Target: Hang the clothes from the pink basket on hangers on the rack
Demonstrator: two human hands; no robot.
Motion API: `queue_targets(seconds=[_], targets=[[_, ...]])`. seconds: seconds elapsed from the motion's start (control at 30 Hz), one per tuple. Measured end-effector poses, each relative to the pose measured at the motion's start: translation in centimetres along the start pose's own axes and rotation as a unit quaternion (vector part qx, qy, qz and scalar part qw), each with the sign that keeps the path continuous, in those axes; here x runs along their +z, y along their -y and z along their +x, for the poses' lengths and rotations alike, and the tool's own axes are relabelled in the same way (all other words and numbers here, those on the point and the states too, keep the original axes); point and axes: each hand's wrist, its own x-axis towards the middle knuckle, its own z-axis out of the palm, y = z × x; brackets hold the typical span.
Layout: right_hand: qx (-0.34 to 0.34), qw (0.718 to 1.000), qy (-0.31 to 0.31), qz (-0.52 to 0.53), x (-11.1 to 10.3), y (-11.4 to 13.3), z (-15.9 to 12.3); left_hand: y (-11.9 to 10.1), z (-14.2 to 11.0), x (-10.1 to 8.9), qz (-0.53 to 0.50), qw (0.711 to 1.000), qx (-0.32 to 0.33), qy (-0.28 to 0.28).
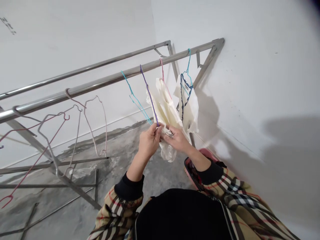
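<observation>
My left hand (149,140) is closed in a pinch on the lower end of a purple wire hanger (149,95) that hooks over the front steel rail (105,81). My right hand (178,138) is closed on the edge of a cream-white garment (166,110) hanging off that hanger; its hem droops below my fingers. A light-blue wire hanger (136,100) hangs empty just left of my hands. Behind, a second white garment (191,106) hangs on a dark-blue and teal hanger (186,78). A pink hanger hook (162,68) sits between them.
Several empty pink and grey wire hangers (75,123) hang on the rail at the left. The rack's rear rail (82,70) and cross braces (62,180) stand over a grey concrete floor (125,146). White walls close in behind and at the right. A pink-rimmed basket (192,173) sits by my right forearm.
</observation>
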Motion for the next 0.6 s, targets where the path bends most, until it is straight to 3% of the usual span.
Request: queue_targets(seconds=[0.13, 0.3, 0.47, 0.6], targets=[[-0.001, 0.996, -0.036, -0.076, 0.0, 0.2, 0.1, 0.2, -0.3, 0.1, 0.054, 0.998, -0.007, -0.033], [-0.085, 0.989, -0.048, -0.115, -0.9, 1.0, -0.2, -0.1, -0.5, -0.2, 0.083, 0.989, 0.06, -0.104], [-0.166, 0.98, -0.033, -0.108, -1.7, 1.5, 0.0, -0.6, -0.5, -0.4, 0.024, 0.994, 0.049, -0.091], [-0.168, 0.979, -0.041, -0.109, -1.9, 1.0, 0.1, -0.4, -0.5, -0.2, 0.019, 0.996, 0.027, -0.086]])
